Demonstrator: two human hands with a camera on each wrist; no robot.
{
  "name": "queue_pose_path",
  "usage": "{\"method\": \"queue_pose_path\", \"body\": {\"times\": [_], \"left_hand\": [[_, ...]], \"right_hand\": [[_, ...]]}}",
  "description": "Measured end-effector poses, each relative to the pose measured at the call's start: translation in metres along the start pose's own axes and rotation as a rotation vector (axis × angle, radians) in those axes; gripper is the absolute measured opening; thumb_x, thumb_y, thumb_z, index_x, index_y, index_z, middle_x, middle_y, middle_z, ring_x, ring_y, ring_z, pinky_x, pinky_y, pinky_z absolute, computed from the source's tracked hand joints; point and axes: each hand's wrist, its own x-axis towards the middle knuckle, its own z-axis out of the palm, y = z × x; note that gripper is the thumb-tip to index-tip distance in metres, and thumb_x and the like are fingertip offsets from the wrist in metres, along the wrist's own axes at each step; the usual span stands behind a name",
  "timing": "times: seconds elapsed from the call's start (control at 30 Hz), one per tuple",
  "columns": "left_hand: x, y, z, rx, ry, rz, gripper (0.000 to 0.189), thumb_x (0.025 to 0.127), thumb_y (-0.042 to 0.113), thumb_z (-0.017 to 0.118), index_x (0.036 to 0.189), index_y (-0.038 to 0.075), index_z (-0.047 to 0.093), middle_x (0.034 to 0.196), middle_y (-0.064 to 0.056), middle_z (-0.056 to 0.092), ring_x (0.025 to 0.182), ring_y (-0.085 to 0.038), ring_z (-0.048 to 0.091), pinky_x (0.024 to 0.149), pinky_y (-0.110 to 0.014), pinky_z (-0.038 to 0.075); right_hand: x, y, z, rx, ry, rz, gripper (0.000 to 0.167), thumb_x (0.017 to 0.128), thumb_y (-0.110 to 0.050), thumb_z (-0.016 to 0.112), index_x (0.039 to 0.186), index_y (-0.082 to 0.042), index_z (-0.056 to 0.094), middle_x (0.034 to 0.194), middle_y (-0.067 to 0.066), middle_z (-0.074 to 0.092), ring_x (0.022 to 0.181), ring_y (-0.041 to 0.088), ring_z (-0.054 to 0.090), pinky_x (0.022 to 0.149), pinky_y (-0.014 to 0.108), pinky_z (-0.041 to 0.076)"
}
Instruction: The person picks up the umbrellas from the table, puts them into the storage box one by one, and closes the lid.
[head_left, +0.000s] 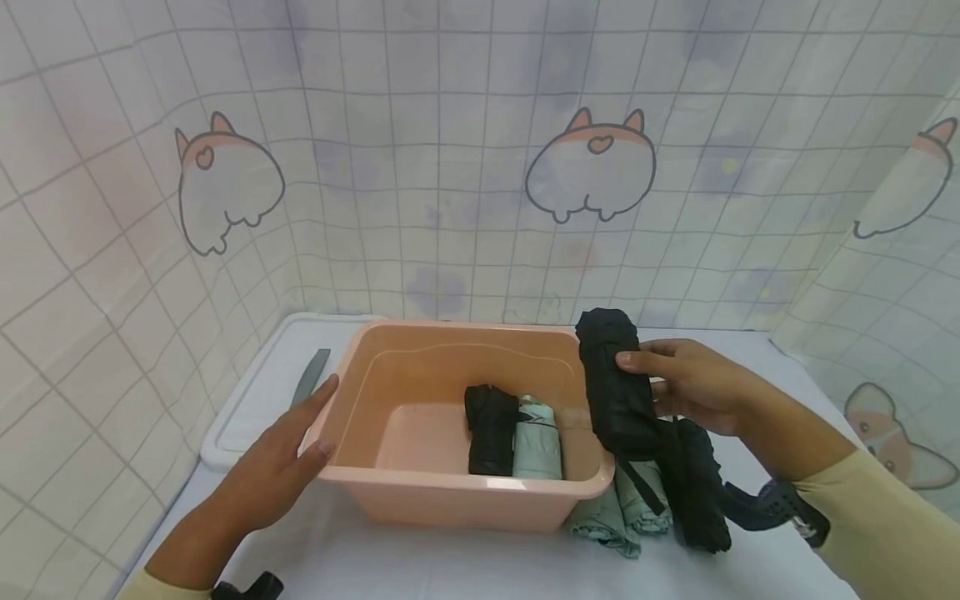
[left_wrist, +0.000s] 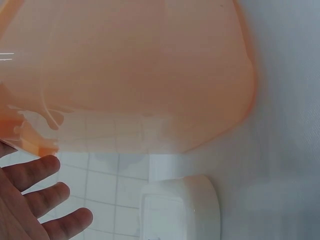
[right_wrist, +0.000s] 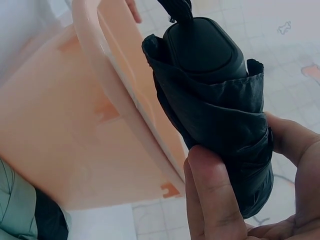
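My right hand (head_left: 701, 383) grips a folded black umbrella (head_left: 611, 383) by its side, thumb across the near face, and holds it up over the right end of a peach plastic basin (head_left: 450, 504). In the right wrist view the umbrella's handle end (right_wrist: 205, 47) and dark strap show, with fingers and thumb around the fabric. My left hand (head_left: 273, 467) rests at the basin's left rim with fingers extended. Inside the basin, a black folded umbrella (head_left: 491, 429) lies beside a pale green one (head_left: 537, 442), toward the right.
Outside the basin's right end, pale green folded umbrellas (head_left: 603, 525) and another black one (head_left: 697, 492) lie on the white tabletop (head_left: 420, 567). A white, round-cornered board (head_left: 258, 375) bearing a grey blade-shaped piece (head_left: 311, 375) sits at the left. Patterned sheeting (head_left: 450, 167) surrounds the table.
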Motion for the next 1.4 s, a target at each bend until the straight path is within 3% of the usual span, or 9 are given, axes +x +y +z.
{"method": "queue_pose_path", "body": {"times": [0.37, 0.97, 1.4], "left_hand": [[0.0, 0.0, 0.0, -0.017, 0.003, 0.018, 0.068, 0.106, 0.038, 0.048, 0.166, 0.029, 0.018, 0.165, -0.013, 0.029, 0.145, -0.048, 0.032, 0.104, -0.077, 0.03], [0.0, 0.0, 0.0, -0.021, 0.003, 0.007, 0.068, 0.105, 0.038, 0.048, 0.166, 0.03, 0.018, 0.164, -0.017, 0.031, 0.144, -0.049, 0.033, 0.103, -0.078, 0.03], [-0.001, 0.0, 0.001, -0.014, 0.003, -0.011, 0.068, 0.106, 0.042, 0.046, 0.166, 0.031, 0.017, 0.164, -0.018, 0.031, 0.144, -0.051, 0.033, 0.103, -0.078, 0.03]], "right_hand": [[0.006, -0.004, 0.009, 0.011, 0.003, -0.001, 0.086, 0.1, -0.036, 0.066, 0.155, 0.011, 0.019, 0.149, 0.03, 0.043, 0.121, 0.037, 0.062, 0.107, 0.055, 0.043], [0.014, -0.013, 0.025, 0.021, -0.013, -0.027, 0.08, 0.1, -0.034, 0.067, 0.153, 0.011, 0.027, 0.143, 0.029, 0.05, 0.114, 0.036, 0.067, 0.101, 0.052, 0.049], [0.019, -0.021, 0.036, 0.038, -0.03, -0.018, 0.083, 0.099, -0.034, 0.068, 0.153, 0.011, 0.025, 0.146, 0.029, 0.048, 0.118, 0.038, 0.064, 0.098, 0.049, 0.052]]}}
